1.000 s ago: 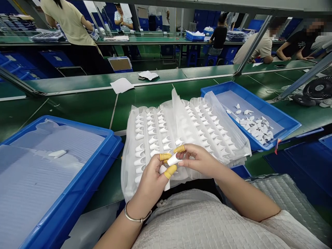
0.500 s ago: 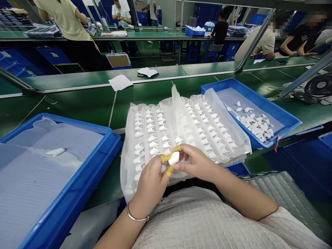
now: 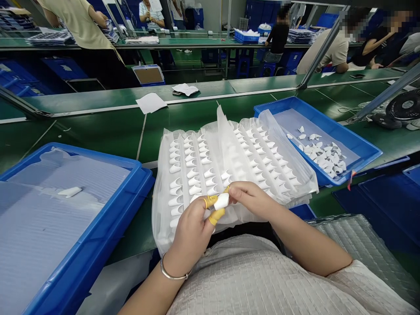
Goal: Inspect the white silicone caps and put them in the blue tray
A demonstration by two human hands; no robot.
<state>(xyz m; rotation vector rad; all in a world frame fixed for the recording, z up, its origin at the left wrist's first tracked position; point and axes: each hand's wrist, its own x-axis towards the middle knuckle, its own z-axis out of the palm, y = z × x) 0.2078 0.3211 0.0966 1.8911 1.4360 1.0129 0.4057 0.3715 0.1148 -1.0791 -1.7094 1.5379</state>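
Both hands meet just above my lap, pinching one small white plastic part (image 3: 222,201) between them. My left hand (image 3: 193,227), with yellow finger cots and a wrist bangle, grips it from the left. My right hand (image 3: 251,200) grips it from the right, one yellow cot showing. Right behind the hands lies a clear plastic sheet (image 3: 229,166) with rows of several white parts in pockets. A blue tray (image 3: 357,148) at the right holds several loose white parts. A single white part (image 3: 69,191) lies in the big blue tray (image 3: 108,236) at the left.
A green conveyor bench runs across, with white paper (image 3: 151,103) on it. A small fan (image 3: 405,107) stands far right. Bubble wrap (image 3: 364,249) lies by my right arm. Other people work at benches behind, beyond slanted metal frame bars.
The white part sits deeper between the fingers, with less of it showing. The second white piece seen under my left hand a second ago is out of sight. The view tilted slightly.
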